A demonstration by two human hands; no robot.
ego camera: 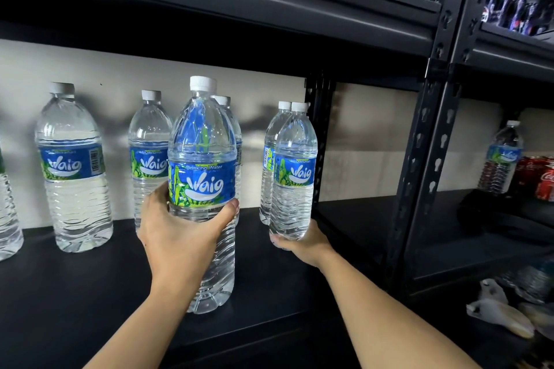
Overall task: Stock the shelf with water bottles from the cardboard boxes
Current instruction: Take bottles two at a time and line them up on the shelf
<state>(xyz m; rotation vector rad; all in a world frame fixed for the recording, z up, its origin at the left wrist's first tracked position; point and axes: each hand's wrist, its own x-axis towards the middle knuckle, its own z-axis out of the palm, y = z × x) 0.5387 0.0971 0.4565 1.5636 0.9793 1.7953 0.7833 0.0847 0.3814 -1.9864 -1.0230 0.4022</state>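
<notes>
1. My left hand (177, 237) is wrapped around the near bottle (202, 189) just under its label, thumb on one side and fingers curled behind. The bottle stands at the front of the black shelf (75, 287), or just above it (I cannot tell which). If I let go before the base sits flat, it tips forward off the edge.
2. My right hand (302, 244) cups the base of the right bottle (295, 174) from below, fingers mostly hidden, so I cannot tell how firm the hold is. A clear, wet-looking wall could slide out of that shallow hold.
3. The right bottle sits just in front of a second bottle (269, 165); pushing it back carelessly would knock that one over.
4. The upright post (319, 141) is just beside it, so a sideways swing would clip it.
</notes>
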